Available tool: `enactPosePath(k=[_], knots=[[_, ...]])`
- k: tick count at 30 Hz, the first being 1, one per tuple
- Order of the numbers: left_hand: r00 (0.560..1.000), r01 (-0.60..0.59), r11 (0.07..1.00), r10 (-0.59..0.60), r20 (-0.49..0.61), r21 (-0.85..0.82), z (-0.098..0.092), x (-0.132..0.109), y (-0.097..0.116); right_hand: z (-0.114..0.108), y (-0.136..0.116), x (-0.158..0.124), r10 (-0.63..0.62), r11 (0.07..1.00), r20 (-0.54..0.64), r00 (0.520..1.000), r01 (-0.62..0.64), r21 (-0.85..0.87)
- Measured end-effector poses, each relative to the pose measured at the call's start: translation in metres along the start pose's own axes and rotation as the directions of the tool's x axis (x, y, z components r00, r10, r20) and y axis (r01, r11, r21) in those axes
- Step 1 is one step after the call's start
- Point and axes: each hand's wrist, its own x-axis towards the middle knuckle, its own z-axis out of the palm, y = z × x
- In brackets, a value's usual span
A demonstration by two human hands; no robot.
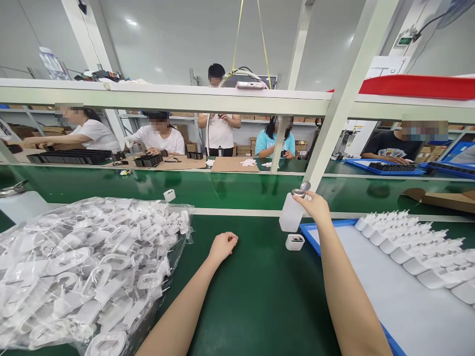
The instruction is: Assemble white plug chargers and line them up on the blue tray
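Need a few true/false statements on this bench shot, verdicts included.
1. The right hand grips a white plastic bottle. True.
2. The left hand holds the same bottle. False: it rests on the green bench mat, apart from the bottle.
3. The clear plastic bag of white parts lies to the person's right. False: it lies to the person's left.
4. White plug-shaped parts sit in rows on a blue-framed tray. True.
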Motion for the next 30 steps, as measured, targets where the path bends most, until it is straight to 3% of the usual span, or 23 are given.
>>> enactPosePath(k=[20, 24, 27, 30], knots=[[1.000, -0.003, 1.000, 0.003, -0.016, -0.020, 0.001, 0.001, -0.002, -0.011, -0.004, -0.004, 0.059, 0.996, 0.089, 0.994, -0.064, 0.055], [1.000, -0.017, 0.999, 0.015, -0.027, -0.039, 0.001, 0.001, -0.002, -0.025, -0.005, -0.004, -0.095, 0.991, -0.080, 0.992, 0.102, 0.087], [0.999, -0.014, 0.996, 0.012, -0.030, -0.083, 0.002, 0.000, -0.003, -0.027, -0.008, -0.003, -0.263, 0.959, -0.218, 0.940, 0.279, 0.048], [0.998, -0.006, 0.978, -0.006, -0.059, -0.208, 0.001, 0.001, -0.005, -0.019, -0.013, -0.002, -0.355, 0.924, -0.305, 0.884, 0.381, 0.027]])
